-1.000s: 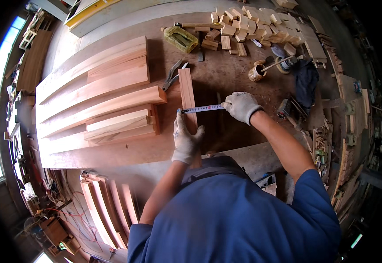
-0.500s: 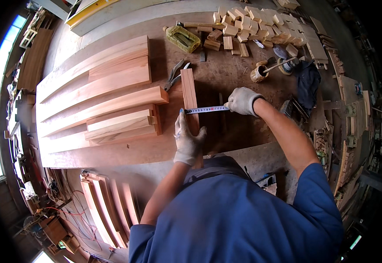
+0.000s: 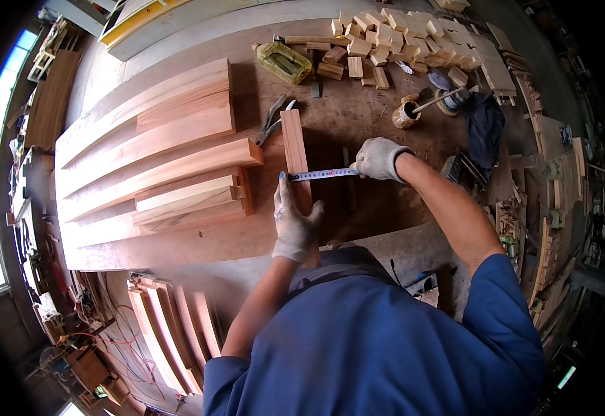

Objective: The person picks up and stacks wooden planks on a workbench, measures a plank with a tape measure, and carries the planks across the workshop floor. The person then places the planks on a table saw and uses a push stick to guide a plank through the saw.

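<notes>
A wooden board [image 3: 295,144] runs from the worktable back toward my waist. Across it stretches the white blade of a tape measure [image 3: 323,174]. My gloved left hand [image 3: 294,225] straddles the board, fingers along its left edge and thumb on the right; its fingertips are at the blade's left end. My gloved right hand [image 3: 380,159] is closed around the other end of the tape measure, right of the board, and hides its case. Pliers [image 3: 273,121] with dark handles lie just beyond the board's left side.
Long curved wooden pieces [image 3: 157,149] cover the table's left. At the back are a yellowish bottle [image 3: 283,62] and a heap of small wood blocks [image 3: 386,41]. A pot with a stick [image 3: 406,115] and a dark cloth [image 3: 484,123] sit at right. More curved pieces [image 3: 171,326] stand below left.
The whole scene has shifted slightly to the left in view. Both hands keep their hold, and the blade stays stretched across the board.
</notes>
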The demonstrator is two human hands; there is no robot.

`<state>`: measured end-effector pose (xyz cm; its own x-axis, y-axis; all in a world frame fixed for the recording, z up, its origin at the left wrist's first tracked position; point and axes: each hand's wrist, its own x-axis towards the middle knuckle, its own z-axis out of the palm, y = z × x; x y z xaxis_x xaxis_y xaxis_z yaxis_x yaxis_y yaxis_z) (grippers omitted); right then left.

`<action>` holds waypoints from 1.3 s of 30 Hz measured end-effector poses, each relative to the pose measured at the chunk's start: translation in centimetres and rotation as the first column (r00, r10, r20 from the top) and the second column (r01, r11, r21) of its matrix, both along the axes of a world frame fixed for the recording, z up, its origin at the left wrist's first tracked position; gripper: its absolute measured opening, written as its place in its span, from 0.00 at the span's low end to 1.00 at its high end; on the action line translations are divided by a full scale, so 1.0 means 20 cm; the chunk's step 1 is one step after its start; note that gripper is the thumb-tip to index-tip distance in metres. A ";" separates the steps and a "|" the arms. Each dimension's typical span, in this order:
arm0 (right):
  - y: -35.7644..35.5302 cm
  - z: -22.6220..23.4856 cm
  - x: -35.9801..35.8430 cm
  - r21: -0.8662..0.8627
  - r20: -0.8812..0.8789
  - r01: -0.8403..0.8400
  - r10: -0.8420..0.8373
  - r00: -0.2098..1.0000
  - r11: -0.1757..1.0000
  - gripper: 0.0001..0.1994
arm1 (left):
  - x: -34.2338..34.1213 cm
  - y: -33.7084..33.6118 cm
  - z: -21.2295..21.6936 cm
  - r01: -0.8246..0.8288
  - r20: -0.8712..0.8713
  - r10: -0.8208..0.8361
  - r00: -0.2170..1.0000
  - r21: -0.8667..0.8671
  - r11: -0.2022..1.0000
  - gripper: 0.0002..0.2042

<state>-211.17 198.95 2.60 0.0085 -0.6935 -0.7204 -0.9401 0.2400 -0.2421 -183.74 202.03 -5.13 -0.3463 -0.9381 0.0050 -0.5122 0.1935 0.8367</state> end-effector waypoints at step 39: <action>0.04 0.00 0.01 -0.055 0.019 -0.038 0.039 0.999 0.998 0.19 | 0.02 -0.01 -0.06 0.005 -0.039 -0.006 0.999 -0.025 1.000 0.47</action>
